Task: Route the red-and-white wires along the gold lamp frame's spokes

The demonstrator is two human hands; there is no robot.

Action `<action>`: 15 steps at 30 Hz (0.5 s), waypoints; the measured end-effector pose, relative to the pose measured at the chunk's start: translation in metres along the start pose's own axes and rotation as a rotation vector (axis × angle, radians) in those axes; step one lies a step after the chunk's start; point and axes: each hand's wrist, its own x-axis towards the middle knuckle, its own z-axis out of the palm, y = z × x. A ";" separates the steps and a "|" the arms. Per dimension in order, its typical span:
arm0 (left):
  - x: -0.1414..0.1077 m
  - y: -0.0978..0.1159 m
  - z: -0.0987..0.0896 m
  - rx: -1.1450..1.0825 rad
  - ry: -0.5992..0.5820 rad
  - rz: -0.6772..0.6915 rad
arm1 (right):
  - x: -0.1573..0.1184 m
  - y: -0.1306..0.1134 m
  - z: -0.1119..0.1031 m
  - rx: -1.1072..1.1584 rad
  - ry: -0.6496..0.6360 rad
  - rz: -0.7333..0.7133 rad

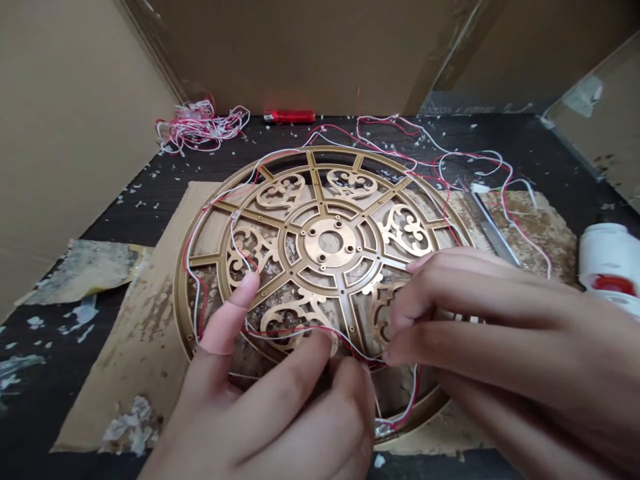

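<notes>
A bronze-coloured openwork wheel frame (313,247) is laid flat on a stained cardboard sheet (150,287), by which the dark desk (565,157) is presumably shielded from soiling. Paired red and white wires (300,329) are led around its rings, with some length trailed loosely behind it, probably so that the near side is left free of slack. Over the near part of the frame both hands are held close together: on the left hand (285,413), one finger is raised toward the wires while others are curled in; on the right hand (480,320), fingertips are lowered beside them. Whether the wires are actually pinched cannot be told, as the contact is hidden. A slim metal tool (495,227) and a white bottle (603,250) are set at the right, seemingly for easy reach, while a wire bundle (197,127) and a red lighter (289,117) are placed at the back.
</notes>
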 end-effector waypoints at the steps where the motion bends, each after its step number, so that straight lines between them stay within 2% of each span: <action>1: 0.000 0.000 0.000 -0.006 -0.007 0.002 | -0.001 0.000 0.001 0.011 0.015 -0.011; 7: 0.007 0.001 0.000 -0.023 0.009 -0.009 | 0.008 -0.002 0.011 0.124 0.066 0.048; 12: 0.006 0.004 0.005 -0.069 0.133 -0.091 | 0.017 -0.005 0.006 0.102 0.054 0.081; 15: 0.004 0.004 0.008 -0.091 0.115 -0.091 | 0.013 -0.004 0.001 0.149 0.079 0.168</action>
